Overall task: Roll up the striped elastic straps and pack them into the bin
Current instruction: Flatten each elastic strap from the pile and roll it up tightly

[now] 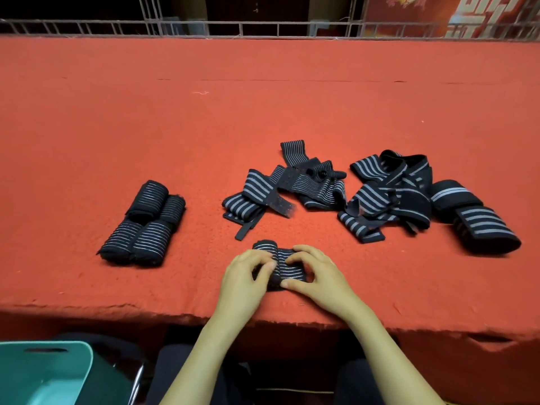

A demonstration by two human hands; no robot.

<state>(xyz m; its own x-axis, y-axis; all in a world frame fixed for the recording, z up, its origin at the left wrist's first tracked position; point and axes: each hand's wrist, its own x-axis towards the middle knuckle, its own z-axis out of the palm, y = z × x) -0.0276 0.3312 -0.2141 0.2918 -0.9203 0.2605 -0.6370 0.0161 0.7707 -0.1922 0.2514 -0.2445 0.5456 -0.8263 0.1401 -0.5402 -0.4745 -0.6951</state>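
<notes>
four rolled straps (143, 223) at 9 o'clock on desk (263, 97), one strap (280, 264) pinched by both hands' fingers (264, 266), loose heap (365, 197) at 1 o'clock unrolled, bin (43, 372) apparently empty.

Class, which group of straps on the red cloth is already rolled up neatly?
The four rolled straps on the left, tight bundles side by side; the piles further right lie loose and tangled.

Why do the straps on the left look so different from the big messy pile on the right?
The left group is rolled into tight bundles lying side by side; the right pile is loose, unrolled and tangled. The left group's stripes look thin and faint; the right pile's look wider and brighter. Both are black striped elastic straps on the red table.
</notes>
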